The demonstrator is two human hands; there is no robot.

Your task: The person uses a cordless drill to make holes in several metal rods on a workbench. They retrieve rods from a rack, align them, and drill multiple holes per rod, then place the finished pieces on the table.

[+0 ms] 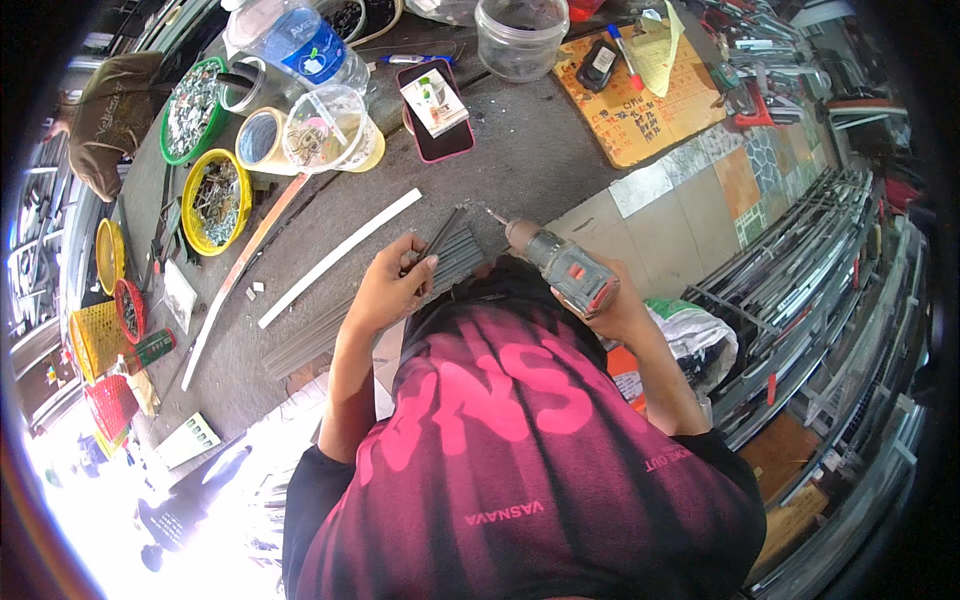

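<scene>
My left hand (395, 282) is closed, its thumb and fingers pinching a thin dark metal strip (441, 234) that points away from me. Just beside it, at the table's near edge, lies a stack of long grey metal strips (465, 256). My right hand (612, 300) is wrapped round a cordless drill (562, 266), mostly hidden beneath its body. The drill's bit (496, 215) points left toward the far end of the strip, with a small gap between them. A white strip (340, 258) lies on the table left of my left hand.
On the dark table (520, 130) are a phone (440, 140), a plastic cup (325, 128), a water bottle (300, 45), and green (222, 110) and yellow (247, 205) baskets of small parts. A marked wooden board (640, 130) lies far right. Long metal profiles (790, 290) crowd the right side.
</scene>
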